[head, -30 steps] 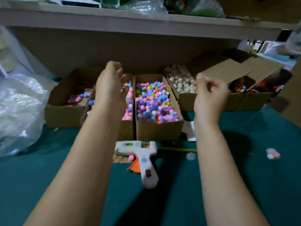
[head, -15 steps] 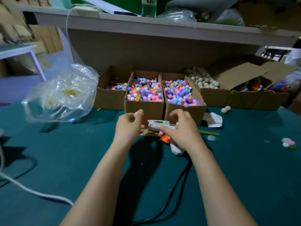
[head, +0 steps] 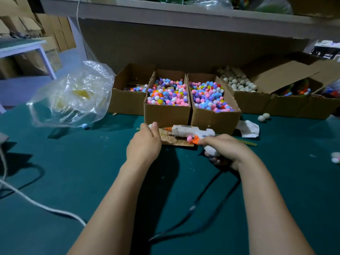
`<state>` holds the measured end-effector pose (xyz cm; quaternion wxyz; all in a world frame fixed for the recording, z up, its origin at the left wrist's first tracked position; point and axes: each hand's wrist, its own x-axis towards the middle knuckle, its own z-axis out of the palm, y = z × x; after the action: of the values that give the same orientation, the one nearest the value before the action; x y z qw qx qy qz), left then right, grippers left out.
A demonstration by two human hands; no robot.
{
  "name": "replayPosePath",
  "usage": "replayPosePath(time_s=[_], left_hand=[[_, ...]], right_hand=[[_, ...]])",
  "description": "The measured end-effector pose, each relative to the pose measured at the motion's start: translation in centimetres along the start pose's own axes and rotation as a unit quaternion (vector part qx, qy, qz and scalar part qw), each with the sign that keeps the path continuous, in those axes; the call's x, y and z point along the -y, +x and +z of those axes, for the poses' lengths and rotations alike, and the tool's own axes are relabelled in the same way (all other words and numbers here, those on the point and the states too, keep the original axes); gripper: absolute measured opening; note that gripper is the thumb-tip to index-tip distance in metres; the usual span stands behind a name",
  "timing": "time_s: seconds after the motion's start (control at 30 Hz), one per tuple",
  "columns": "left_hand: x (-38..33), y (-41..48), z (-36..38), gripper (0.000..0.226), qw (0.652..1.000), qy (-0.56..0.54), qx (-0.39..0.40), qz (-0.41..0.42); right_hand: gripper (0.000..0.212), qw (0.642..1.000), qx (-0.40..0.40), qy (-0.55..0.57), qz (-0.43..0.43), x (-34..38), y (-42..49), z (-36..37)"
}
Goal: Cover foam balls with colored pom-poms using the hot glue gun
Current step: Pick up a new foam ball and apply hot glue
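i see the left hand (head: 144, 147) pinching a white foam ball (head: 150, 125), the right hand (head: 228, 150) gripping the white glue gun (head: 191, 131), near boxes (head: 166, 115) full of colored pom-poms (head: 168, 94).

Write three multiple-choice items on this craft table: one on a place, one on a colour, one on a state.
1. Where does the box of white foam balls stand relative to the two full pom-pom boxes?
A. left of them
B. right of them
C. in front of them

2. What colour is the table cover?
A. teal
B. red
C. yellow

3. What is the right hand doing?
A. lying flat
B. reaching into a box
C. gripping the glue gun

Answers:
1 B: the white balls fill the box next to the right-hand pom-pom box.
2 A: teal cloth covers the whole tabletop.
3 C: its fingers curl round the gun's handle.
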<state>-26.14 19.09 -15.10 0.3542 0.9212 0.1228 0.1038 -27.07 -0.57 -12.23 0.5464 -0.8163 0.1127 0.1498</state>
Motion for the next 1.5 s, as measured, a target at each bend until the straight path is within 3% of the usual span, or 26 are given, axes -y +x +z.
replayPosePath(time_s=[0.1,0.2,0.4,0.63,0.83,0.93,1.0,1.1,1.17,1.27,1.5], left_hand=[[0.0,-0.5,-0.1,0.048,1.0,0.024,0.002,0.011],[-0.1,-1.0,-0.2,0.047,0.998,0.063,0.004,0.028],[-0.2,-0.8,-0.5,0.035,0.999,-0.029,-0.01,0.021],[0.4,-0.7,0.2,0.039,0.997,-0.069,0.02,0.024],[1.0,-1.3,-0.2,0.035,0.998,-0.057,-0.026,0.026],[0.4,-1.5,-0.8,0.034,0.99,-0.113,-0.064,0.046],[-0.6,-1.5,-1.4,0.033,0.964,-0.266,-0.023,0.017],[-2.2,-2.1,-1.9,0.035,0.817,-0.55,0.151,-0.086],[-2.7,-2.6,-1.6,0.037,0.767,-0.597,0.209,-0.104],[-3.2,-3.1,-1.0,0.039,0.749,-0.613,0.227,-0.11],[-3.1,-3.6,-0.4,0.046,0.749,-0.61,0.232,-0.116]], right_hand=[[0.014,0.99,-0.008,0.138,-0.027,-0.1,0.1,-1.0],[0.011,0.978,-0.013,0.195,-0.066,0.1,-0.3,-1.7],[0.011,0.971,-0.013,0.221,-0.086,0.5,-0.3,-0.9],[0.012,0.943,0.005,0.303,-0.14,0.7,0.3,1.1],[0.012,0.955,-0.012,0.265,-0.133,0.6,0.5,1.9],[0.014,0.955,0.0,0.262,-0.138,0.5,0.3,1.3],[0.015,0.952,0.036,0.266,-0.146,0.5,0.2,1.0],[0.013,0.943,0.102,0.286,-0.138,0.6,0.1,1.0],[0.016,0.943,0.122,0.285,-0.124,0.6,0.0,1.1],[0.016,0.943,0.132,0.284,-0.112,0.7,-0.1,1.1],[0.013,0.94,0.165,0.281,-0.099,0.8,-0.3,1.1]])
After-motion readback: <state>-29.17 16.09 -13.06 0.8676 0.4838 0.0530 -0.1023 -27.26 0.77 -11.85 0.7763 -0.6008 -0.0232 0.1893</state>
